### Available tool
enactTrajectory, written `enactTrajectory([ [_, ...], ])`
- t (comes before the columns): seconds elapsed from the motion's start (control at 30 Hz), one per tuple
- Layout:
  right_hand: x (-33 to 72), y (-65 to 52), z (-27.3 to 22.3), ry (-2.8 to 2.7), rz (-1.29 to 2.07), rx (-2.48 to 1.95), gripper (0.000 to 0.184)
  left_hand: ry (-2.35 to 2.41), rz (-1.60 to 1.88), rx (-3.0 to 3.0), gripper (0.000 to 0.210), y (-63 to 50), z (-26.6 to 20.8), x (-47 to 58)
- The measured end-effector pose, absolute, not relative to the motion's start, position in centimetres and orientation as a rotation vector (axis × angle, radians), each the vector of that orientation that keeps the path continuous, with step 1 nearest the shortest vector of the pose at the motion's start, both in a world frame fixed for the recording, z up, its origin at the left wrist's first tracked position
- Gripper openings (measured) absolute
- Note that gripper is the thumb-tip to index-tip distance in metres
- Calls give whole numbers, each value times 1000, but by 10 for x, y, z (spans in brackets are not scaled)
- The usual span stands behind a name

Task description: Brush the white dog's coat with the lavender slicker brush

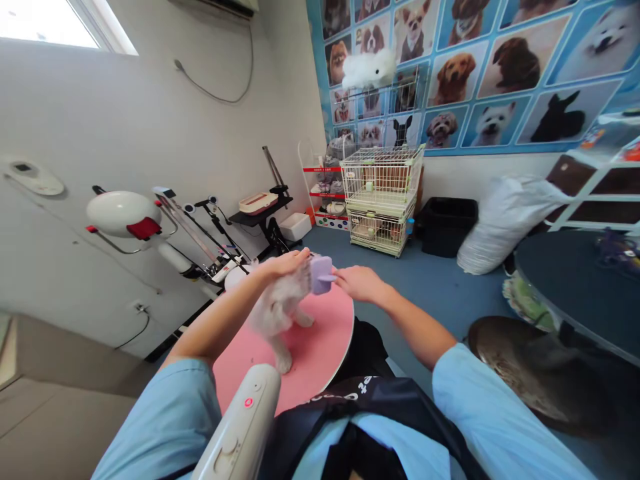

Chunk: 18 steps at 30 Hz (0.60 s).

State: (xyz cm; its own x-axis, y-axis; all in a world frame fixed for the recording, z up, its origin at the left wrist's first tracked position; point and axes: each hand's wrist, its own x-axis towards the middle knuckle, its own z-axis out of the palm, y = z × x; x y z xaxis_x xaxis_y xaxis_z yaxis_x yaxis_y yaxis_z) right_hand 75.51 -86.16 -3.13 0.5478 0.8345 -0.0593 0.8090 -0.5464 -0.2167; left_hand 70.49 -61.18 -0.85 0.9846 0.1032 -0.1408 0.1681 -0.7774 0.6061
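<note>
1. Footing is the likeliest weak spot: the white-furred animal (280,308) has its paws on the round pink counter (320,350), whose surface looks smooth. A sudden twist could make a paw slide toward the rim.
2. Tugging is another risk. The right hand (360,283) has its fingers curled closely round the handle of the purple brush (321,275), whose head sits against the fur, to the right of the left hand. A tangle caught there could pull the skin and make the animal flinch.
3. Weak restraint could let it duck away. The left hand (291,263) lies over the animal's top with fingers stretched out and close together; whether it grips fur or only rests, I cannot tell.
4. Crowding could cause a knock: the pale appliance (244,427) with a red mark juts up in front of the counter, near the left sleeve (170,400), so a backward swing of that arm might hit it.
5. Several parts are hard to read. The animal's face cannot be made out, its fur is blurred, and the left forearm hides some of its body. The brush's bristles are barely visible. The appliance's lower end is cut off by the bottom edge, so its support is unseen.
</note>
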Motion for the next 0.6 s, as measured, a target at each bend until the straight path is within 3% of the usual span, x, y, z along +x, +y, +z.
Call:
enactTrajectory([
  [0.17, 771, -864, -28, -1283, 159, -2724, 44, 19, -100, 2731, 37, -613, 0, 681],
  [0.27, 771, -857, -25, -1519, 96, -2599, 41, -56, -112, 2806, 38, -612, 6, 672],
  [0.4, 770, -848, -16, -1336, 21, -2792, 43, 37, -102, 2801, 39, -609, 10, 667],
  [0.6, 762, -831, 6, -1696, -4, -2649, 38, 12, -95, 2900, 41, -604, 5, 672],
])
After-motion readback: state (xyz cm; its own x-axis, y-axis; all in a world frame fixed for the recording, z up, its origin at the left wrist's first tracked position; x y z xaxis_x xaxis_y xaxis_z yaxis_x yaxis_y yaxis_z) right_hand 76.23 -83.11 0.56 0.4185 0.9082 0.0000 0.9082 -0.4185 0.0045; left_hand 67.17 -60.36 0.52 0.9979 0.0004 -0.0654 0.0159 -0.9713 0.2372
